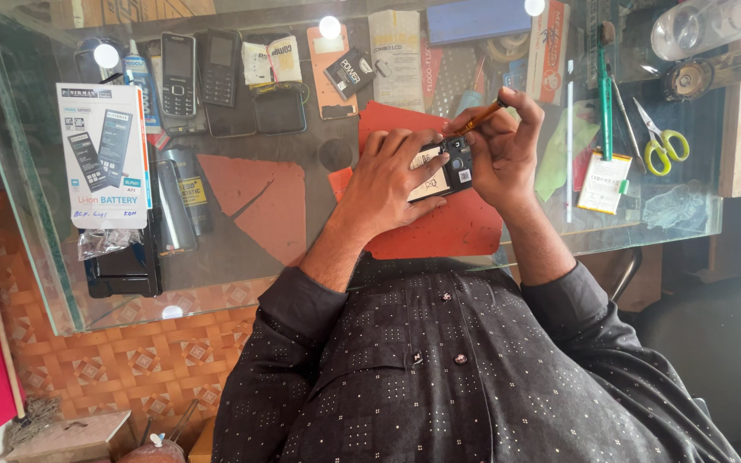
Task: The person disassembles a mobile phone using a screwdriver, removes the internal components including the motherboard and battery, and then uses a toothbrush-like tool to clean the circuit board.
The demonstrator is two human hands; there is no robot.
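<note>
Just past the centre of the glass counter [242, 257], toward one o'clock, an opened mobile phone [443, 171] lay on a red mat [439, 227] with its back cover off. The left hand [392, 176] was closed over the phone's lower part, fingers pressing it flat against the mat. The right hand [503, 146] pinched an orange-handled screwdriver [480, 117], its tip meeting the phone's upper edge. Doing this well probably called for the left hand to hold the phone dead steady, and for the driver to stand squarely in the screw head with light, even pressure, since a slanted tip could slip. At three o'clock lay yellow-handled scissors [664, 146]; at ten o'clock, two keypad phones [197, 73] and a boxed battery [103, 154].
</note>
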